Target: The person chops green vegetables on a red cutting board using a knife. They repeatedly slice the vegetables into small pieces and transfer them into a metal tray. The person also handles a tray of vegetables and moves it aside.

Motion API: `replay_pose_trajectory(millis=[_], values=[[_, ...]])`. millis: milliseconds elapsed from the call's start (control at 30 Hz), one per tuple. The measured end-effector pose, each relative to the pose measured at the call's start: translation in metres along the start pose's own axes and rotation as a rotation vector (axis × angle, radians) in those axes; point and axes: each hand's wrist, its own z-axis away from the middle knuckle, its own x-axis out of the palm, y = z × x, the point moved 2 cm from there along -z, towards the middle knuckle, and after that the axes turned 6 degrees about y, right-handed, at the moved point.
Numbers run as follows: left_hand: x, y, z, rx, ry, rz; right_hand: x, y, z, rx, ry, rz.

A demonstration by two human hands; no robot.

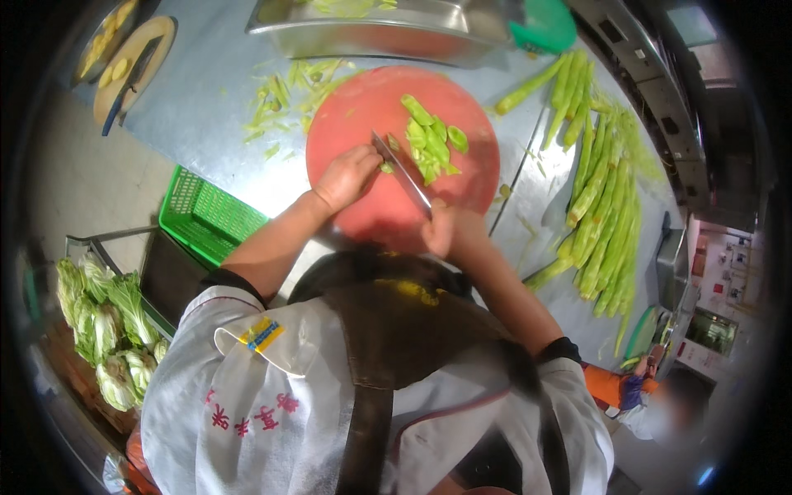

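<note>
A round red cutting board (346, 117) lies on the metal table before me. My right hand (455, 232) grips the handle of a kitchen knife (405, 173), whose blade slants across the board towards the far left. Curled beside the blade tip, my left hand (349, 176) holds down a small green celtuce piece (387, 167), mostly hidden by the fingers. To the right of the blade is a pile of cut celtuce slices (433, 142), with a short stem chunk (417, 110) at its far end.
Peeled celtuce stems (603, 229) are heaped at the right. Peelings (278, 99) litter the table (210, 99) left of the board. Beyond stands a steel pan (383, 42). A green crate (213, 216) and cabbages (111, 328) are lower left; another person (643, 402) is lower right.
</note>
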Motion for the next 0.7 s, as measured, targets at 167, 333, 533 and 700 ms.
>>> replay_pose_trajectory(millis=[167,333,533,700], values=[[0.001,-0.002,0.002,0.004,0.024,-0.025,0.014,0.005,-0.015,-0.018,0.06,-0.041],[0.001,-0.004,0.005,-0.01,0.008,-0.023,-0.009,-0.002,-0.003,0.023,-0.059,0.052],[0.002,-0.005,0.004,-0.003,0.023,-0.015,0.019,0.003,-0.02,0.074,-0.031,-0.023],[-0.001,-0.003,0.006,0.001,0.042,-0.014,-0.005,-0.002,-0.009,0.034,-0.027,-0.011]])
